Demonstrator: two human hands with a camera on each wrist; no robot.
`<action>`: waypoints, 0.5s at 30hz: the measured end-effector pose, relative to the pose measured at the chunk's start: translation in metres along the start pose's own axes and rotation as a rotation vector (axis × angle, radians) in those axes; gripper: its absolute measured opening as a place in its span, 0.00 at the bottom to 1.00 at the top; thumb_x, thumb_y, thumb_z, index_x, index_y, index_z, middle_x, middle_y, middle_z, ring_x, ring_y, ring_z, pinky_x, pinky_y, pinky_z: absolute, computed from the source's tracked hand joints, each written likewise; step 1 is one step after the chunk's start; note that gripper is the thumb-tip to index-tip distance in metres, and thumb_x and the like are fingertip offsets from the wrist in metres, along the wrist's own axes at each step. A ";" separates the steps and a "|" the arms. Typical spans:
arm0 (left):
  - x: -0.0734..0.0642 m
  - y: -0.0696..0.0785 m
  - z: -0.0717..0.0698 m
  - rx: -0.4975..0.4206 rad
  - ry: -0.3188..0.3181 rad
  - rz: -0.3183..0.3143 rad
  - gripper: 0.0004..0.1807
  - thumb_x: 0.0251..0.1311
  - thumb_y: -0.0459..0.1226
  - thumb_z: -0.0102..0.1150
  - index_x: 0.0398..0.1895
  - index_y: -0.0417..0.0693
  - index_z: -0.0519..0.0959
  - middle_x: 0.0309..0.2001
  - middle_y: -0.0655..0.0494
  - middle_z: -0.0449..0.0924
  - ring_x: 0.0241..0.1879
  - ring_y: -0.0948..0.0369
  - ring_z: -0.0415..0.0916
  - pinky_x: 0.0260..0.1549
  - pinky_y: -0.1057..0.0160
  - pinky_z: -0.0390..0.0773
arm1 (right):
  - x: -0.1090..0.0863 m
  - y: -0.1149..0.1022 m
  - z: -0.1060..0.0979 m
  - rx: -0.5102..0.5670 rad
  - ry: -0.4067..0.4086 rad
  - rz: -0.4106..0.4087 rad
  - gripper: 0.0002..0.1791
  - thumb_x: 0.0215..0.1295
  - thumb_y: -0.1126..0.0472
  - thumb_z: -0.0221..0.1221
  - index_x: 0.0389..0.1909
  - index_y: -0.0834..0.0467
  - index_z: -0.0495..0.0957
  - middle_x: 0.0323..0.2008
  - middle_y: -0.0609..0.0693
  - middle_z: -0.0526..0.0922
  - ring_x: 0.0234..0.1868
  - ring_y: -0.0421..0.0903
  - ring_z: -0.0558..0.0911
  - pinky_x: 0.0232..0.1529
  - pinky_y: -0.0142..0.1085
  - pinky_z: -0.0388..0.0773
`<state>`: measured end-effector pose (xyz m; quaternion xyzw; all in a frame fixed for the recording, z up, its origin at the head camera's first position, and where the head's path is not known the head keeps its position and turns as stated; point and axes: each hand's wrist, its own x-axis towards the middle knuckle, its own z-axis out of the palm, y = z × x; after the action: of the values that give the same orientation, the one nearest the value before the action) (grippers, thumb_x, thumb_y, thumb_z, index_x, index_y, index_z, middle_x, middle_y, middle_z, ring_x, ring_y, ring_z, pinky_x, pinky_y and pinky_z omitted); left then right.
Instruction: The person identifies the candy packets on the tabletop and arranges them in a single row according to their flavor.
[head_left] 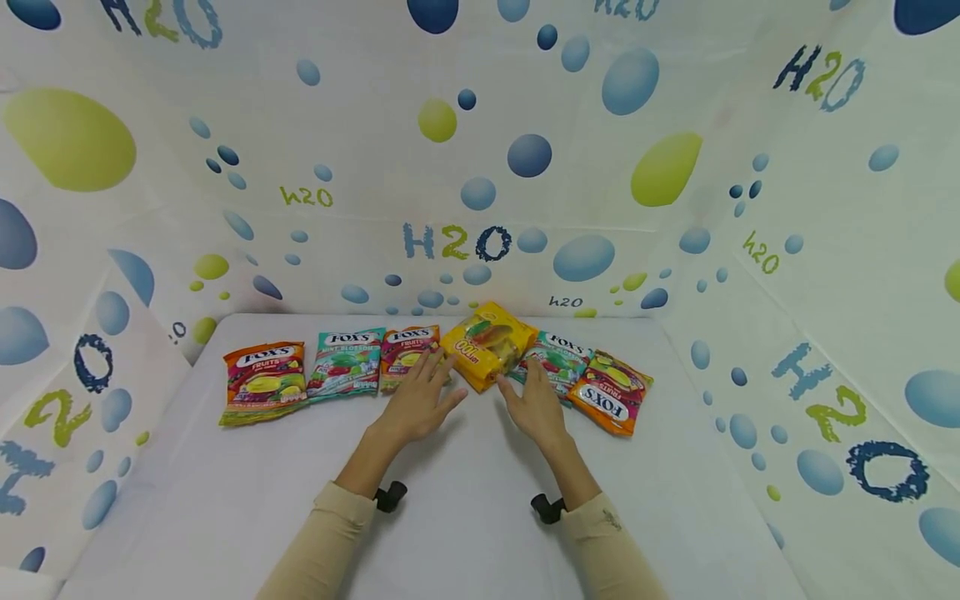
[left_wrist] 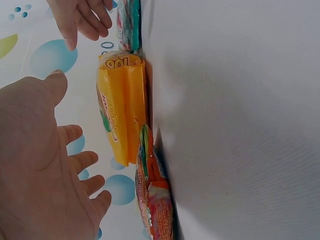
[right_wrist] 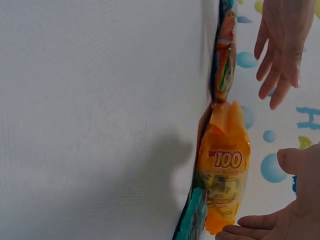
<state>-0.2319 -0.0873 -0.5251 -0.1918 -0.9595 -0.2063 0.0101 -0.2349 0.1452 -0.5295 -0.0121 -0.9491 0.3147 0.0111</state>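
Observation:
A yellow candy bag [head_left: 486, 340] lies tilted at the back middle of the white table, its printing upside down. My left hand [head_left: 416, 404] reaches over the table with fingers spread, in front of a small orange-red Fox's Fruits bag [head_left: 408, 343] that it partly covers. Opposite it, my right hand [head_left: 537, 407] is stretched out before the yellow bag and a green Fox's bag [head_left: 561, 360]. Neither hand holds anything. In the left wrist view a gap shows between the left hand [left_wrist: 45, 155] and the yellow bag [left_wrist: 120, 105]. Contact of the right fingertips [right_wrist: 250, 220] with the yellow bag is unclear.
Left along the row lie an orange-red Fox's Fruits bag [head_left: 264, 379] and a green Fox's Mint Blossom bag [head_left: 347, 364]. At the right end another Fox's Fruits bag [head_left: 611, 392] lies turned around. A bubble-printed cloth [head_left: 360, 150] stands behind and beside the table.

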 end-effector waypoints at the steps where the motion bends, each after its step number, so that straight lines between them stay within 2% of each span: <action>1: 0.001 0.000 0.000 -0.003 -0.001 0.000 0.42 0.68 0.64 0.38 0.78 0.52 0.50 0.77 0.46 0.45 0.76 0.44 0.39 0.71 0.41 0.48 | 0.001 0.001 0.000 -0.005 0.002 0.001 0.49 0.68 0.30 0.46 0.76 0.61 0.48 0.75 0.61 0.52 0.73 0.60 0.57 0.69 0.56 0.58; 6: 0.005 -0.001 0.001 0.019 0.011 0.008 0.41 0.69 0.63 0.37 0.78 0.52 0.50 0.77 0.45 0.47 0.76 0.44 0.41 0.71 0.42 0.49 | 0.007 0.003 0.000 -0.006 0.021 0.005 0.50 0.68 0.31 0.46 0.76 0.62 0.47 0.74 0.64 0.52 0.72 0.62 0.59 0.68 0.58 0.60; 10: 0.010 -0.004 0.004 0.043 0.038 0.015 0.40 0.70 0.62 0.37 0.77 0.50 0.52 0.77 0.44 0.48 0.76 0.43 0.41 0.71 0.42 0.49 | 0.012 0.005 0.001 0.021 0.049 -0.005 0.48 0.68 0.32 0.48 0.75 0.64 0.50 0.73 0.66 0.55 0.71 0.64 0.61 0.67 0.58 0.62; 15: 0.016 -0.006 0.007 0.031 0.030 0.004 0.40 0.70 0.62 0.38 0.77 0.49 0.52 0.77 0.44 0.47 0.76 0.44 0.40 0.71 0.42 0.49 | 0.019 0.009 0.005 0.032 0.075 -0.015 0.47 0.67 0.33 0.51 0.73 0.64 0.54 0.71 0.66 0.58 0.69 0.63 0.65 0.66 0.56 0.64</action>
<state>-0.2482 -0.0838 -0.5319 -0.1905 -0.9619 -0.1941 0.0281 -0.2539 0.1498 -0.5383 -0.0167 -0.9428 0.3292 0.0492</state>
